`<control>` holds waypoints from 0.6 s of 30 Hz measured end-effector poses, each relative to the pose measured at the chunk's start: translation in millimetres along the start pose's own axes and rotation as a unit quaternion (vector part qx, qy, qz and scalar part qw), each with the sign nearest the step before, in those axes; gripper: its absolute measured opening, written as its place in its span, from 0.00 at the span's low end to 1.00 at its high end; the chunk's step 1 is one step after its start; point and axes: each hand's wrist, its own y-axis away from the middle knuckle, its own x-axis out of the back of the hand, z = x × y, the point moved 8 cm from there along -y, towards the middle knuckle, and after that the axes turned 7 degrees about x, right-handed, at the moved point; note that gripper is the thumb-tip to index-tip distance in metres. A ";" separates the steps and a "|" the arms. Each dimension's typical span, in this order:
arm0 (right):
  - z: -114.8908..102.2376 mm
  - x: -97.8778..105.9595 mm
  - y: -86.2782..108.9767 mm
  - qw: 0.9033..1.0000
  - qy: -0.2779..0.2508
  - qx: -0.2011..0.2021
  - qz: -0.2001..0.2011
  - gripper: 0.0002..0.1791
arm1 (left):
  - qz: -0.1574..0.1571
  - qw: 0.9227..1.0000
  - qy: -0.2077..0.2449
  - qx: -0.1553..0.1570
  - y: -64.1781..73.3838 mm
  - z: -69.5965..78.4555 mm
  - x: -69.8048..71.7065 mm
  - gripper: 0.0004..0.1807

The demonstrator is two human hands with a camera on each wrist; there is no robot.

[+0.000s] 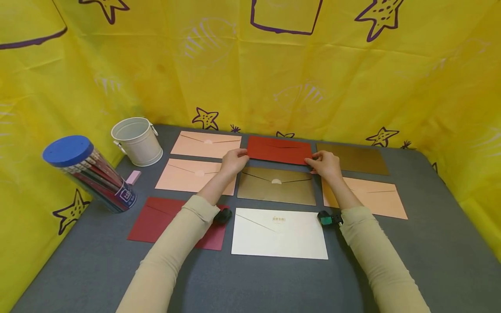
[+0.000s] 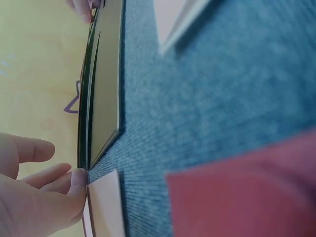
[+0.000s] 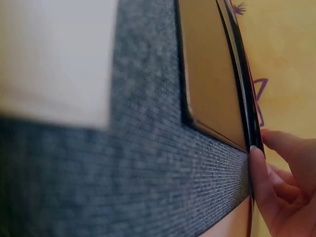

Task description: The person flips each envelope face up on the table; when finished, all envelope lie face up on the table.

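A red envelope [image 1: 279, 150] lies at the back middle of the envelope layout, its near edge appearing slightly raised. My left hand [image 1: 235, 161] pinches its left end; in the left wrist view the thumb [image 2: 78, 190] is at the edge, with the index finger held off. At the right end, my right hand [image 1: 325, 164] pinches the near corner between thumb [image 3: 260, 177] and fingers. Just in front of the red envelope is a gold envelope [image 1: 276, 189] with a round pale seal. Nearest me sits a white envelope [image 1: 279, 239].
Peach envelopes [image 1: 205, 150] are on the left and right, a crimson envelope [image 1: 146, 221] front left, a brown-gold envelope [image 1: 362, 161] back right. A white bucket [image 1: 142, 145], a pink eraser [image 1: 133, 177] and a blue-lidded pencil tub [image 1: 101, 178] stand left. A yellow cloth [image 1: 242, 78] hangs behind.
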 end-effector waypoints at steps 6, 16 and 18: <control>-0.8 -0.2 -0.3 1.000 0.005 0.001 0.002 0.25 | -0.008 1.000 -0.016 -0.007 3.6 2.2 -2.2 0.22; -6.6 0.2 1.6 1.000 0.017 0.009 0.003 0.24 | -0.019 1.000 -0.013 0.001 4.3 -1.6 -3.9 0.22; -9.1 0.4 2.6 1.000 0.026 0.013 0.003 0.24 | -0.020 1.000 -0.015 -0.001 4.4 -1.6 -3.8 0.22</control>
